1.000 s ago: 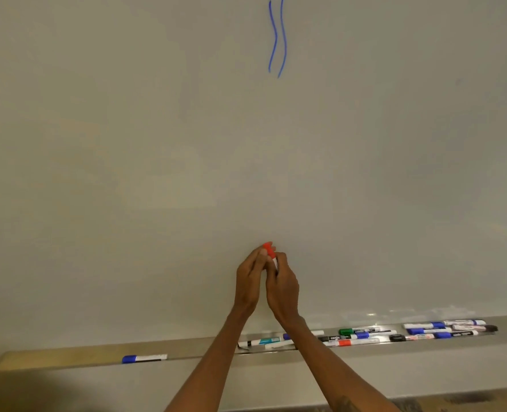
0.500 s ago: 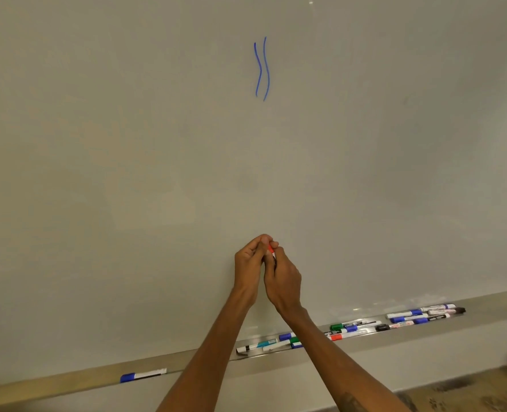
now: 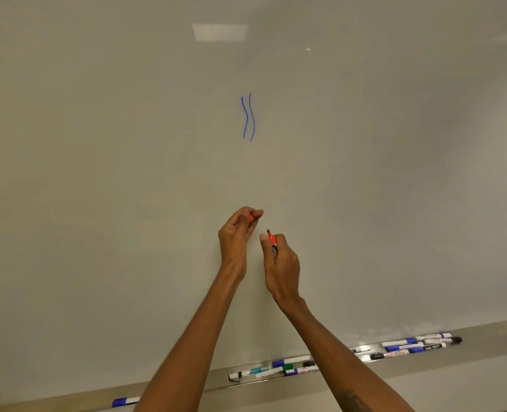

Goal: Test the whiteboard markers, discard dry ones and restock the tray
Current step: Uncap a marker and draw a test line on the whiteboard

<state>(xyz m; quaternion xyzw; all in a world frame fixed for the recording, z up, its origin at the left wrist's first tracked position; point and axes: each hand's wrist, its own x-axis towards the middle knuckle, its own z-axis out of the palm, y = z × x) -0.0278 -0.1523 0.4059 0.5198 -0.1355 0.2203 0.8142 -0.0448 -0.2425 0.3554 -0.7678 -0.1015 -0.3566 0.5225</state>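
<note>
Head view: left hand (image 3: 236,234) pinched red cap (image 3: 251,217); right hand (image 3: 282,264) gripped uncapped red marker (image 3: 272,239); open whiteboard (image 3: 97,173) surrounded both; tray (image 3: 484,344) edge below.

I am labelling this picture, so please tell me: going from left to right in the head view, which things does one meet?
Single blue marker → left hand pinching the red cap → right hand holding the uncapped red marker → far-right group of markers.

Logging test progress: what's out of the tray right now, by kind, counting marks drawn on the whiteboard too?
Uncapped red whiteboard marker: 1
Red plastic marker cap: 1
Blue wavy drawn lines: 2
Total: 4
</note>
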